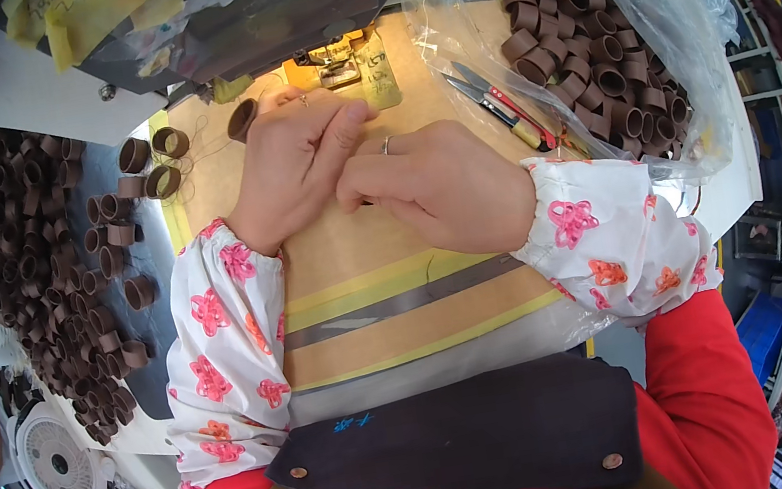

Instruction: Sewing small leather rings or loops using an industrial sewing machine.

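My left hand [293,163] lies just in front of the sewing machine's presser foot [336,65], fingers curled, and it holds a brown band loop [242,119] against the desk [352,250]; the loop stands on its edge at my fingertips, just left of the presser foot. My right hand [438,187] sits beside the left one, touching it, with its thumb and forefinger pressed together in a pinch at the spot where both hands meet; what they pinch is too small for me to tell. There is a ring on 1 finger of that hand. Both of my forearms wear white sleeve covers [225,350] with pink and orange flower patterns. To the right of the presser foot lie thread snips [502,106] with a red and yellow handle, touching the edge of a clear plastic bag [651,23] that is full of more brown loops, piled beyond the snips. To the left of the presser foot, 3 or 4 loose loops [152,164] stand near the desk's edge, and further left a large heap of brown loops [28,248] spreads downward. A white fan [54,462] sits below that heap, well away from the presser foot.
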`<action>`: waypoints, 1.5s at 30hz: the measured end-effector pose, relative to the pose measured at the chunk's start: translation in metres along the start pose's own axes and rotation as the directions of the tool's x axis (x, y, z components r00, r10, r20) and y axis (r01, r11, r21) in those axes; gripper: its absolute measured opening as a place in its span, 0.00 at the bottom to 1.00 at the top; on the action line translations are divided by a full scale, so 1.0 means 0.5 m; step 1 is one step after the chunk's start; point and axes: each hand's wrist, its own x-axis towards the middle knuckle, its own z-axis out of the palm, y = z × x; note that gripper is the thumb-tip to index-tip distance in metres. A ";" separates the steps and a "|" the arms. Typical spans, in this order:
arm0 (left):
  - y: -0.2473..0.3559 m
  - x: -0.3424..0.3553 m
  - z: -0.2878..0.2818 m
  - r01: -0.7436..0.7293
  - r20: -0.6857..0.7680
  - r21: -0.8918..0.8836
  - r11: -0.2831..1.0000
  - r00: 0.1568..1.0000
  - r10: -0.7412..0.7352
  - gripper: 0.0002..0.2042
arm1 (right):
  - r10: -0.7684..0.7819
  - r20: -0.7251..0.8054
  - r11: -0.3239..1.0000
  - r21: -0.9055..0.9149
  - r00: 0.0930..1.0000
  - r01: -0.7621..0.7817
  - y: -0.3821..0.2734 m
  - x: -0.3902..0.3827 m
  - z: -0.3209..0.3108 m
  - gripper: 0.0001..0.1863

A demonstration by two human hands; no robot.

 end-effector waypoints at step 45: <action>-0.021 0.041 -0.010 0.286 -0.156 0.223 0.932 0.954 -0.255 0.10 | 0.153 -0.238 0.935 -0.280 0.959 -0.219 0.115 0.068 -0.016 0.04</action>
